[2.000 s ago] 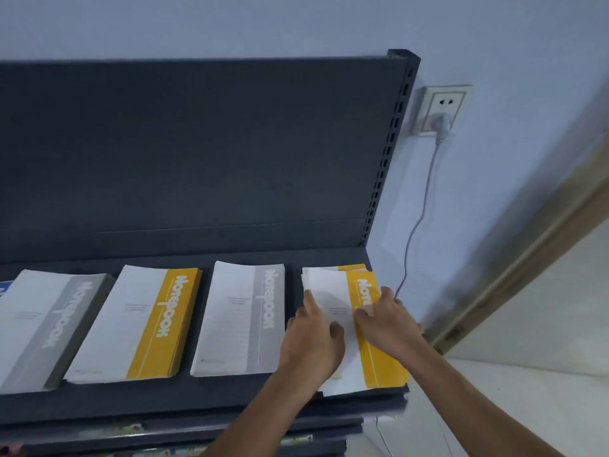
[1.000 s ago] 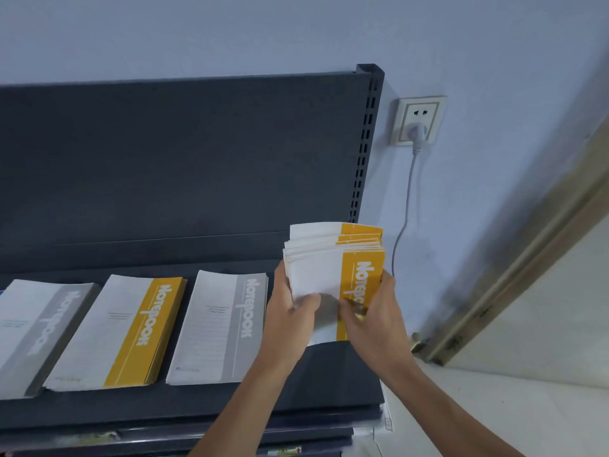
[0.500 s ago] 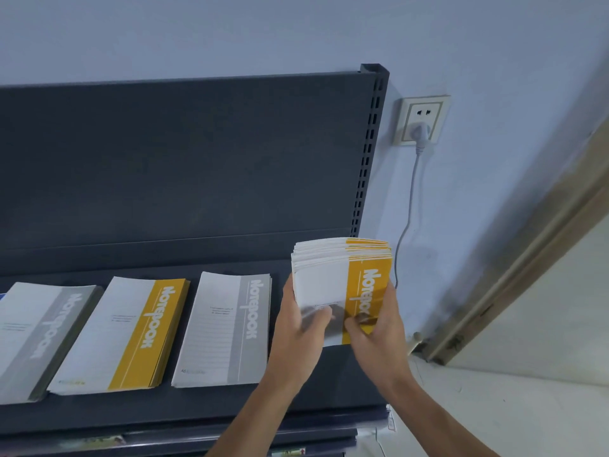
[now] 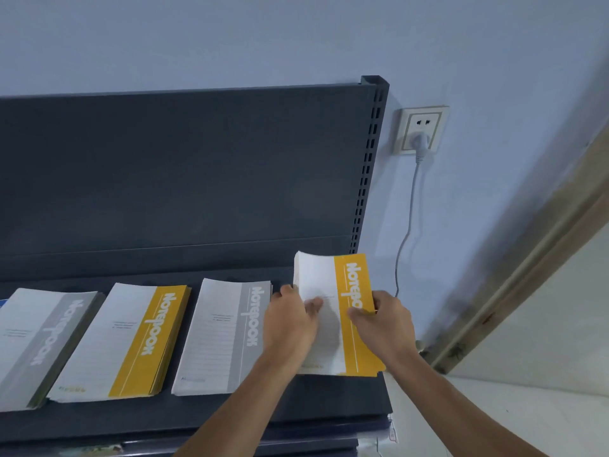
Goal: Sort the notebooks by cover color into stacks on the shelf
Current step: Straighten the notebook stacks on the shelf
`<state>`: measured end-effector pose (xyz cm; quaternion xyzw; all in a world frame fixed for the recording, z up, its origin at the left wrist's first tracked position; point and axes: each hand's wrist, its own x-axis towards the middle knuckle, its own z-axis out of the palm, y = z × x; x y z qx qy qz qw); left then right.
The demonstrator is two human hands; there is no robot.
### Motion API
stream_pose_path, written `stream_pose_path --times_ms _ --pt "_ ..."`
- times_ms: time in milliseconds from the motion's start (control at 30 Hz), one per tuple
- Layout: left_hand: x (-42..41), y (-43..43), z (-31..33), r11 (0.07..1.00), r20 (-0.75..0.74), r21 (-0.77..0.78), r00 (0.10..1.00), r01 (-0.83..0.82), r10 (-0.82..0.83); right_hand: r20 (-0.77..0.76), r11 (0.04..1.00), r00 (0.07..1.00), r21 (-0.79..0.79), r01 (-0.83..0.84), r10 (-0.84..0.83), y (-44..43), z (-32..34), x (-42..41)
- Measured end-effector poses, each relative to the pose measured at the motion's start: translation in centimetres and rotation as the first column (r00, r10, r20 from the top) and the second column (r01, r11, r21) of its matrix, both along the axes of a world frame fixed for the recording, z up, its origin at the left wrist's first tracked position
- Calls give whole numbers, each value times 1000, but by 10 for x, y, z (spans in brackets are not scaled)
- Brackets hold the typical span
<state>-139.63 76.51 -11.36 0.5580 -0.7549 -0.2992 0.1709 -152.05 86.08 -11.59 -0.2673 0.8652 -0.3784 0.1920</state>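
Pale blue wall (image 4: 296, 34) rises behind a dark grey shelf (image 4: 296, 410) with a tall back panel (image 4: 181, 166). A white plug sits in the wall socket (image 4: 421, 130), and its cable (image 4: 408, 219) drops behind the shelf's right end.

Four piles of notebooks lie in a row on the shelf:
- the left grey stack (image 4: 43, 341)
- the second yellow stack (image 4: 131, 338)
- the middle grey stack (image 4: 224, 334)
- the right-hand yellow stack (image 4: 349, 278), by the shelf's right edge

The left hand (image 4: 290, 328) grips the last pile's white left side, thumb on the cover. The right hand (image 4: 385, 324) curls its fingers (image 4: 359, 313) round the yellow right edge. The pile's near end meets the shelf; whether it lies fully flat cannot be told.
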Motion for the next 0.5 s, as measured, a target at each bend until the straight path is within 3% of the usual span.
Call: stream_pose_path --times_ms 167,500 --pt "-1 3 -17 1000 175 6 984 18 -19 14 974 998 214 -70 69 -8 -9 -5" --pt "-4 8 -27 974 352 -198 935 109 -33 -102 937 987 340 -81 122 -9 -10 6"
